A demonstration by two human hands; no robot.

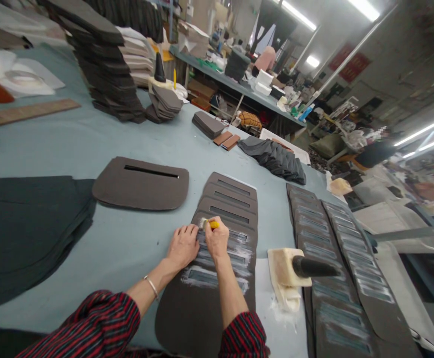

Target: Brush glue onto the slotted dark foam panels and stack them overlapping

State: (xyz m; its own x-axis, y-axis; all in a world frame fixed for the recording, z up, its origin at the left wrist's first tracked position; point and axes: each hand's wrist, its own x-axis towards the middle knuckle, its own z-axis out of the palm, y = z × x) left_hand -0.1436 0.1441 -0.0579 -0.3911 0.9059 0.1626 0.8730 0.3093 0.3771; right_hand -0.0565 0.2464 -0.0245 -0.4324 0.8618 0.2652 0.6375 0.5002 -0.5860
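Note:
My right hand (217, 239) grips a small brush with a yellow handle (214, 224), its pale bristles touching a dark brown panel. Overlapping panels (202, 318) lie in a row before me, each showing a long slot. White smears surround the slots nearest me. My left hand (182, 245) rests flat at the left edge of these panels, fingers stretched toward the brush tip and holding nothing. To the right stands a cream container (282, 263) with a black cone (314, 267) sticking out sideways, on a smeared white sheet.
A single slotted panel (142, 191) and dark cut sheets (26, 228) lie left. More smeared panels (325, 248) fan out right. Tall dark stacks (105, 74), a wooden strip (34, 111), brown pieces (226, 139) and a dark fabric pile (272, 156) sit farther back.

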